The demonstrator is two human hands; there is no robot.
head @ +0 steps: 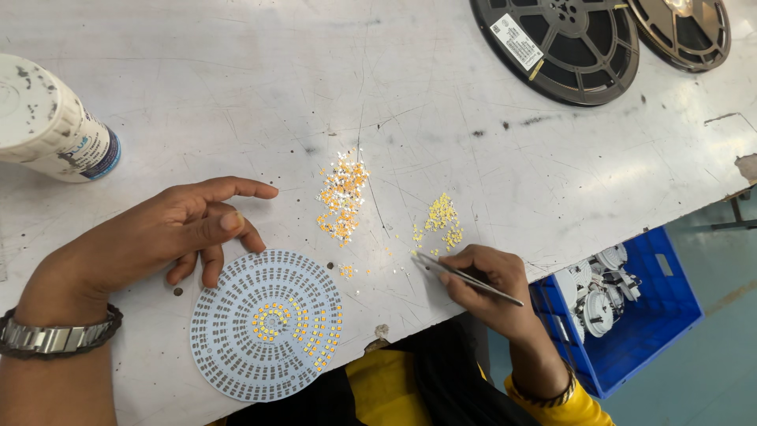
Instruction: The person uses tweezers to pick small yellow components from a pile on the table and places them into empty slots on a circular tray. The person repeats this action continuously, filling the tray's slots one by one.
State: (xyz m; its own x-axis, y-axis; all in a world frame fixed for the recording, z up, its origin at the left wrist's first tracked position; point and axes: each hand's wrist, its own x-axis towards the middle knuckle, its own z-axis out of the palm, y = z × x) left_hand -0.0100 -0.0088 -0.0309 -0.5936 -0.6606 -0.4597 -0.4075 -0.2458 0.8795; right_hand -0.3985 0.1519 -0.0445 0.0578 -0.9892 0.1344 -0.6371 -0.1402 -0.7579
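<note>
From the head camera, the right hand (485,284) has its grip closed on metal tweezers (465,276), tips near the small yellow chips (441,217) on the tabletop (236,102). The left hand (169,233) rests open, fingertips touching the round circuit board (264,323). A blue crate (639,315) beside the tabletop holds white round lamp housings (599,296)
</note>
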